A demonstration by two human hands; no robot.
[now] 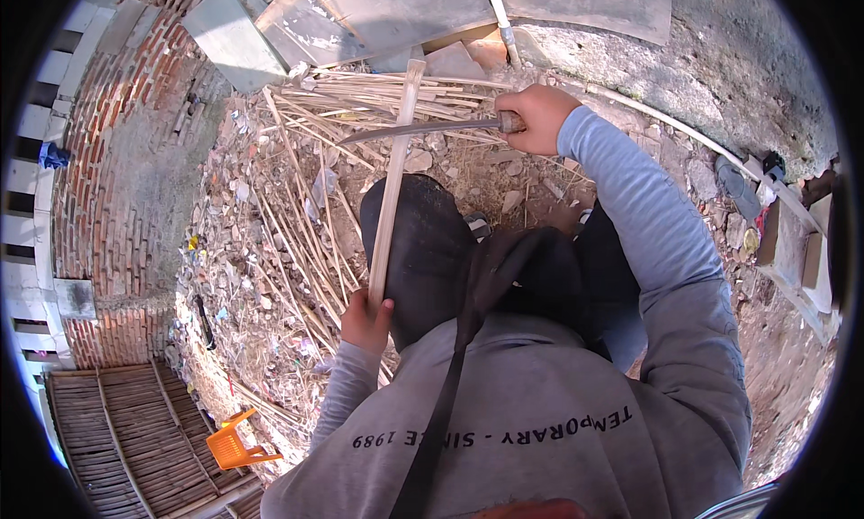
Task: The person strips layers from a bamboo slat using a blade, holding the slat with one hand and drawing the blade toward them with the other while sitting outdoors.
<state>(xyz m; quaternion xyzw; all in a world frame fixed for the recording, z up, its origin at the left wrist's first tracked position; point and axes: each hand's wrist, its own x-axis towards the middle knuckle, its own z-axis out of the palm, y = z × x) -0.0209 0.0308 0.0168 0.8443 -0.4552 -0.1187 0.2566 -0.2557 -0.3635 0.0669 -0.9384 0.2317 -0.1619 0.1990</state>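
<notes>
In my left hand (pixel 364 322) is the near end of a long, flat strip of pale split bamboo (pixel 391 199). The strip slants up and away past my dark-trousered left knee. My right hand (pixel 538 119), out in front of me, is wrapped round the short brown handle of a long-bladed knife (pixel 432 127). Its narrow dark blade points left and crosses the strip near the far end. Whether the edge touches the bamboo cannot be made out. Thin bamboo sticks (pixel 315 231) lie in a loose heap on the ground beyond and left of my knee.
A brick wall (pixel 126 195) runs along the left, with a slatted bamboo panel (pixel 126 438) and a small orange chair (pixel 236 442) nearby. Grey boards (pixel 396 19) lean at the far side. Rubble and litter cover the ground. A pale pole (pixel 666 118) lies at the right.
</notes>
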